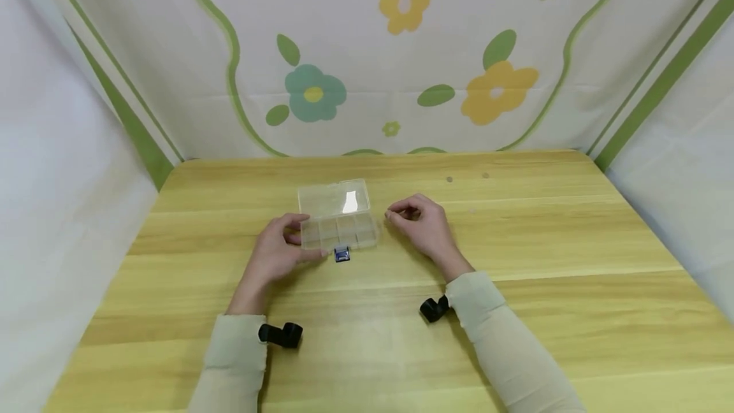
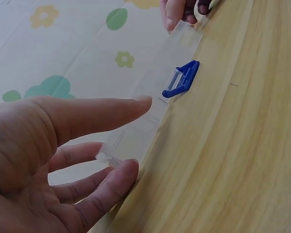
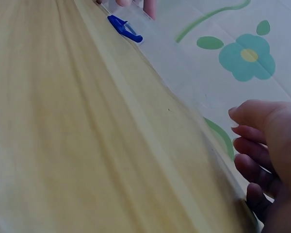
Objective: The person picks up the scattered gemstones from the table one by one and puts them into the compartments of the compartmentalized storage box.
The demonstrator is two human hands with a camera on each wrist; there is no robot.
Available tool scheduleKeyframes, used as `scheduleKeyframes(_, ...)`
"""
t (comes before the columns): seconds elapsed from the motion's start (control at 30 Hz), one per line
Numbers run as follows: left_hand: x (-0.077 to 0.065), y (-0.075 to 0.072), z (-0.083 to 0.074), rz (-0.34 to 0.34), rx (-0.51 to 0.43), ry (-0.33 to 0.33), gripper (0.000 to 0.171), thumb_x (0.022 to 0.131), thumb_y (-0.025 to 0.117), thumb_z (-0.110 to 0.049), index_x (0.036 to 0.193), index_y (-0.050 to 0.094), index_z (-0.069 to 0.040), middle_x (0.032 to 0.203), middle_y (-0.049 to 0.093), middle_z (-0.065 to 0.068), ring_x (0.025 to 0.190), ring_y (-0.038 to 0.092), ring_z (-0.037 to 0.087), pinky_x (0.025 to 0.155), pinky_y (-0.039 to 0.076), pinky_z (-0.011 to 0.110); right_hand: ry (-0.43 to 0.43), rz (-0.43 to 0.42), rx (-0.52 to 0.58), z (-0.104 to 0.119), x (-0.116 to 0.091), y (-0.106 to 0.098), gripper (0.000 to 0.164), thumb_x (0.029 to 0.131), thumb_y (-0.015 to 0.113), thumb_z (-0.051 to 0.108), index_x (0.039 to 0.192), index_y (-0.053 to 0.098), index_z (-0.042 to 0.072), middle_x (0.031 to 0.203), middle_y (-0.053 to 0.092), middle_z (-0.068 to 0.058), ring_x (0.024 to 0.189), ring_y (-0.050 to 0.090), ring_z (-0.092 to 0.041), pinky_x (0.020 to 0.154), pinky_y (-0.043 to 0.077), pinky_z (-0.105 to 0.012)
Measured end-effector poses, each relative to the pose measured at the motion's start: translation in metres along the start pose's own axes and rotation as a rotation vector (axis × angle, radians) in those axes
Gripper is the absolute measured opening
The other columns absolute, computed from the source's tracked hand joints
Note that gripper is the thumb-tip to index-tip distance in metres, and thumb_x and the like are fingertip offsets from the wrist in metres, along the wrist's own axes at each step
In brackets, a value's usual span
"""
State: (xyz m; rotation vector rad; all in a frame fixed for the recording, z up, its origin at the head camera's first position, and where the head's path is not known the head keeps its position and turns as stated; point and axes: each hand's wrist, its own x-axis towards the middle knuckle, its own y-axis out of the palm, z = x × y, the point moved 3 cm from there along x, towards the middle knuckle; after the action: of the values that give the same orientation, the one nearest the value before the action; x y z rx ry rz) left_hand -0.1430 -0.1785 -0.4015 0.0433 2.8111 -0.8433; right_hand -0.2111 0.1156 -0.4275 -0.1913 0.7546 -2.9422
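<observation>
A clear plastic compartment box lies on the table with its lid raised at the back. Its blue latch hangs at the front edge and shows clearly in the left wrist view. My left hand grips the left end of the box, thumb along the front and fingers round the side. Just right of the box, apart from it, is my right hand. Its fingers are loosely bent with thumb and forefinger close together; nothing shows between them in the right wrist view.
Two small dark round discs, a nearer one and a farther one, lie toward the back right of the wooden table. A flower-patterned cloth rises behind the table. Black wrist cameras are strapped at both sleeves.
</observation>
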Motion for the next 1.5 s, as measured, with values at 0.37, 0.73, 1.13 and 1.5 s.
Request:
scheduleKeyframes(0.37, 0.005, -0.002, -0.001, 0.013, 0.004, 0.009, 0.085, 0.079, 0.098, -0.022, 0.152, 0.057, -0.009, 0.142, 0.062, 0.019, 0.120, 0.065, 0.035, 0.094, 0.053, 0.041, -0.057, 0.135, 0.079, 0.007, -0.006, 0.009, 0.010, 0.094, 0.086, 0.027, 0.102, 0.084, 0.021, 0.105, 0.074, 0.001, 0.094, 0.066, -0.020, 0.085, 0.053, -0.033)
scheduleKeyframes(0.73, 0.010, 0.001, -0.002, 0.042, -0.003, 0.031, 0.084, 0.080, 0.097, -0.022, 0.152, 0.058, -0.010, 0.141, 0.063, 0.018, 0.119, 0.065, 0.034, 0.093, 0.053, 0.039, -0.064, 0.170, 0.091, 0.007, -0.008, 0.007, 0.012, 0.092, 0.087, 0.025, 0.103, 0.085, 0.020, 0.104, 0.075, -0.001, 0.091, 0.065, -0.021, 0.079, 0.052, -0.029)
scheduleKeyframes(1.13, 0.009, -0.006, 0.007, 0.037, -0.013, 0.022, 0.082, 0.082, 0.095, -0.022, 0.153, 0.056, -0.010, 0.145, 0.062, 0.019, 0.122, 0.064, 0.036, 0.092, 0.051, 0.036, -0.071, 0.198, 0.106, 0.007, -0.006, 0.017, 0.014, 0.092, 0.088, 0.028, 0.104, 0.085, 0.021, 0.105, 0.075, 0.000, 0.092, 0.065, -0.021, 0.081, 0.053, -0.032)
scheduleKeyframes(1.5, 0.005, -0.003, 0.006, 0.041, -0.038, 0.014, 0.083, 0.082, 0.095, -0.020, 0.155, 0.055, -0.011, 0.145, 0.061, 0.019, 0.122, 0.064, 0.035, 0.093, 0.052, 0.037, -0.057, 0.213, 0.085, 0.010, -0.007, 0.011, 0.013, 0.091, 0.089, 0.029, 0.102, 0.085, 0.024, 0.102, 0.075, 0.001, 0.090, 0.065, -0.022, 0.081, 0.053, -0.035)
